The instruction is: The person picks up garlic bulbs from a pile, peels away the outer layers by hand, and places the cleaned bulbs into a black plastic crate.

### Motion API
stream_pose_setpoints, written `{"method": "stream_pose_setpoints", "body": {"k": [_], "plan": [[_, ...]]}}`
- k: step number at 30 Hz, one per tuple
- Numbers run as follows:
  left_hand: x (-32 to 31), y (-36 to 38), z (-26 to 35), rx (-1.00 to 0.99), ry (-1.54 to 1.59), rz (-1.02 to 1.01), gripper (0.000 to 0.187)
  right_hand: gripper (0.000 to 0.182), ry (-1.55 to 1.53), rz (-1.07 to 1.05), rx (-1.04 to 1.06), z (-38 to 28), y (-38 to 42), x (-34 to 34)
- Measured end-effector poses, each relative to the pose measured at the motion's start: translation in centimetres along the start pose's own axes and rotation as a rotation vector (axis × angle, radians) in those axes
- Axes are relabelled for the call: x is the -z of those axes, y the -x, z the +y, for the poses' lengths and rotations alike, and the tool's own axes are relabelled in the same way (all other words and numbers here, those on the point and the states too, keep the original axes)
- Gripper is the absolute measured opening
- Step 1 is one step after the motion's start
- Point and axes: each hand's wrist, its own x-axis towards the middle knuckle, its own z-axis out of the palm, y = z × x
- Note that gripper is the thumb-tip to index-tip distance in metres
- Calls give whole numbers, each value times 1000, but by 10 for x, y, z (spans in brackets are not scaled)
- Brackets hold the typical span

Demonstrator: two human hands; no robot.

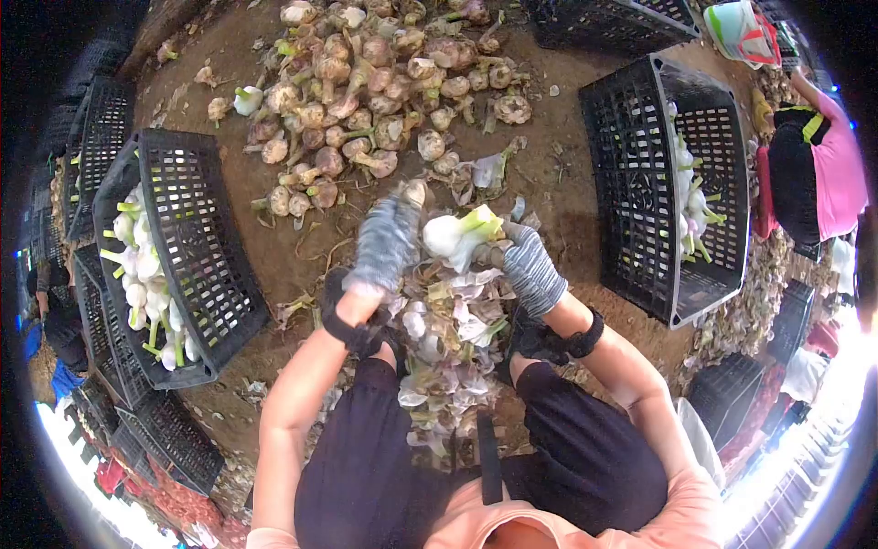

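Both my hands wear grey knit gloves. My right hand (529,265) grips a white peeled garlic bulb (450,235) with a short green stem. My left hand (386,240) is closed against the bulb's left side, fingers curled around its skin. Below my hands, between my knees, lies a heap of peeled husks (453,352). A big pile of unpeeled garlic bulbs (366,91) lies on the dirt ahead of my hands.
A black plastic crate (197,265) at the left holds peeled white bulbs. A second black crate (658,210) at the right holds a few more. A person in pink (837,174) sits at the far right. More crates stand along both edges.
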Motion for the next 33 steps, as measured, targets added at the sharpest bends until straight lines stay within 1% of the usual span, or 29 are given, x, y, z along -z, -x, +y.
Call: {"method": "stream_pose_setpoints", "body": {"k": [1, 2, 3, 4, 5, 6, 7, 8, 9, 10, 11, 12, 13, 14, 15, 16, 17, 18, 19, 21, 22, 23, 24, 25, 26, 27, 29, 31, 33], "plan": [[0, 8, 9, -372, -132, 160, 43, 23, 0, -1, 1, 7, -2, 1], [-4, 19, 23, -350, 83, 101, 36, 23, 120, 80, 111, 16, -6, 2], [-7, 24, 28, -351, 81, 100, 36, 22, 240, 163, 220, 23, -7, 2], [-9, 27, 31, -556, -193, 33, 35, 24, 232, 186, 318, 13, -4, -1], [-12, 29, 33, -755, -469, -35, 35, 24, 233, 186, 318, 8, -2, -1], [-15, 28, 33, -594, -457, -23, 34, 25, 103, 143, 246, 5, -1, -1], [-14, 25, 31, -593, -455, -23, 34, 25, -27, 99, 172, 1, 0, 0], [-12, 19, 27, -602, -422, -50, 32, 25, -19, 95, 127, -5, 2, 2], [-10, 16, 25, -609, -389, -76, 30, 25, -17, 94, 125, -3, 2, 4], [-9, 16, 25, -579, -335, -90, 25, 23, -165, 74, 60, -1, 1, 7], [-6, 16, 26, -578, -336, -89, 25, 22, -316, 55, -5, 0, -1, 9], [-2, 15, 28, -559, -255, -164, 22, 21, -449, 55, 6, -1, -6, 9], [1, 16, 32, -539, -173, -238, 19, 21, -449, 55, 6, -6, -7, 11], [4, 20, 39, -458, -83, -292, 17, 21, -608, -39, -85, -16, -5, 15], [6, 20, 38, -458, -83, -293, 17, 22, -765, -136, -178, -21, -5, 19], [10, 20, 36, -398, 87, -392, 17, 24, -807, -222, -213, -1, -15, 26], [12, 20, 34, -334, 256, -489, 19, 24, -808, -222, -212, 11, -20, 29], [14, 18, 31, -314, 360, -581, 28, 25, -655, -220, -230, 23, -24, 30], [13, 21, 33, -316, 357, -581, 28, 27, -503, -217, -245, 32, -28, 30], [8, 29, 37, -79, 711, -466, 31, 31, 20, -270, 62, 52, -19, 22], [11, 25, 25, -59, 709, -473, 33, 33, 265, -243, 213, 62, -14, 18], [11, 21, 17, -63, 709, -468, 33, 35, 140, -370, 134, 13, 11, 16], [10, 18, 10, 53, 814, -346, 32, 35, -103, -424, 42, -7, 25, 20], [10, 14, 1, 172, 917, -219, 31, 36, -347, -474, -55, -14, 35, 32], [15, 9, -14, 224, 1004, -234, 30, 36, -447, -523, -86, -5, 33, 49], [18, 5, -20, 220, 1004, -231, 30, 36, -546, -571, -122, 4, 31, 65], [21, -1, -27, 346, 1143, -182, 28, 42, -240, -576, 28, -16, 26, 73], [27, 0, -29, 345, 1112, -172, 27, 44, -86, -575, 105, -22, 21, 65], [31, 7, -18, 245, 963, -113, 26, 62, 1097, -402, 156, -15, 10, 35]]}}
